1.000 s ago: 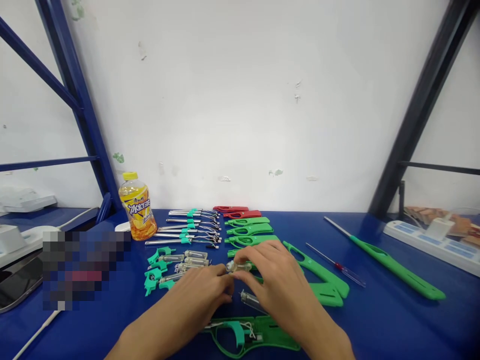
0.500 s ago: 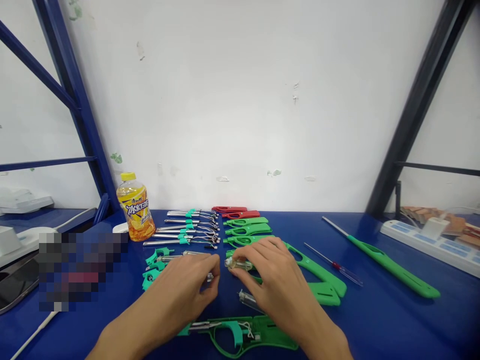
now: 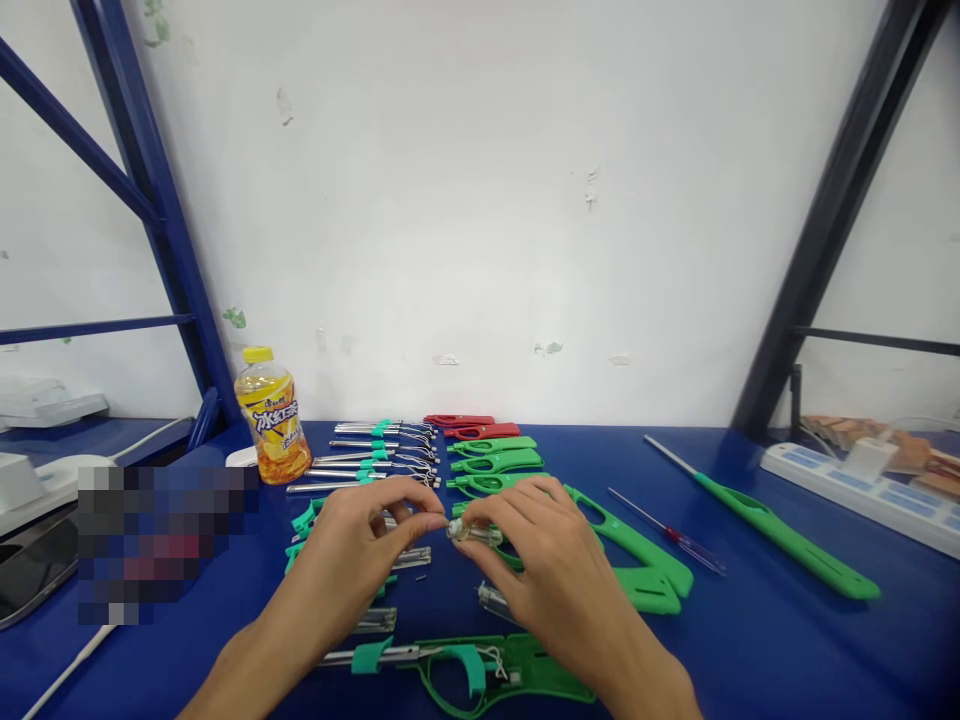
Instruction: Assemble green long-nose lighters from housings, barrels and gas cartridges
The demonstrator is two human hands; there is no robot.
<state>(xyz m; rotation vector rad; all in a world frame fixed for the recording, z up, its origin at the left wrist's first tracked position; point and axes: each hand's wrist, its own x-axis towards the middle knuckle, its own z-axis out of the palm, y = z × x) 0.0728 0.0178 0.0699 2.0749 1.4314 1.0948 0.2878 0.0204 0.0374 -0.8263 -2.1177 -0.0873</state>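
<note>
My right hand pinches a small clear tube above the blue table. My left hand is closed in a pinch, its fingertips meeting the left end of that tube. Under the hands lie clear tubes with teal clips and another clear tube. At the near edge lies an open green lighter shell with a teal trigger and a metal rod. Green shell halves lie right of my right hand.
Rows of metal rods, green shells and red shells lie farther back. A yellow drink bottle stands left of them. An assembled green lighter, a red-tipped screwdriver and a power strip lie right. Blue frame posts stand on both sides.
My left hand has moved up and right from the clip pile to meet the tube in my right hand. The right hand has barely moved.
</note>
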